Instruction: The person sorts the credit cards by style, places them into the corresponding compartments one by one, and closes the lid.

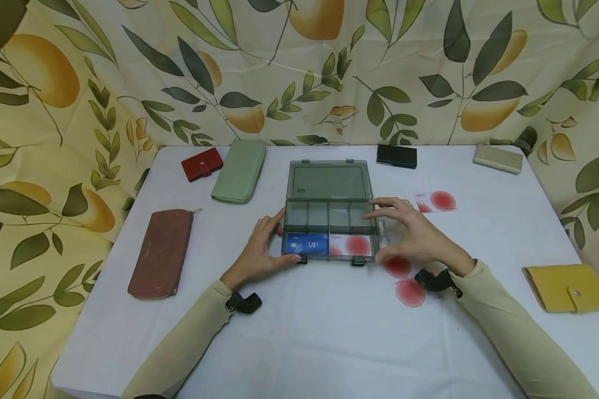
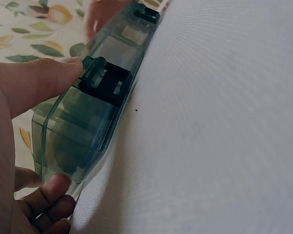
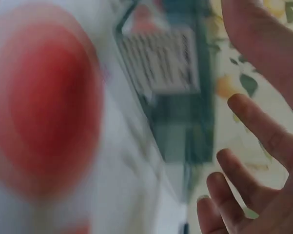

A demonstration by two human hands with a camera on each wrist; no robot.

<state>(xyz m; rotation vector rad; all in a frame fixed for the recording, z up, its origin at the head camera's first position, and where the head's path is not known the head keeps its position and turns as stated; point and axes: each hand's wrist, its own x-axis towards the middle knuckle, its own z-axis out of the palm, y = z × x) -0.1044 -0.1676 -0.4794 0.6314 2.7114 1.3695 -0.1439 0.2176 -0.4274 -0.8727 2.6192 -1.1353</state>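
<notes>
So there's a smoky see-through organizer box (image 1: 329,221) sitting open in the middle of the white tabletop (image 1: 304,332), lid flipped back flat toward the leafy curtain. Front row of compartments has a blue VIP card (image 1: 306,244) on the left and a white card with a red dot (image 1: 353,244) right next to it. The back row of small compartments looks bare from the head view.

The left hand (image 1: 262,249) is on the box's left end, thumb against the front edge by the dark latch (image 2: 107,83) and the fingers (image 2: 51,192) curled round the corner, so it's got a light hold on the box. The right hand (image 1: 411,235) is at the right end of the box with fingers spread and mostly straight, not gripping anything. Can't tell if the fingertips actually touch the box; the right wrist view is just a blur.

Two more red-dot cards (image 1: 404,280) lie on the tabletop just under that right hand, and another one (image 1: 435,201) sits off past the box's right side.

Around the edges: a brown long wallet (image 1: 161,252) far left, a red small wallet (image 1: 202,164) and a green wallet (image 1: 239,170) up back left, a black card case (image 1: 396,156) and a beige case (image 1: 497,158) back right, and a yellow wallet (image 1: 566,287) far right.
</notes>
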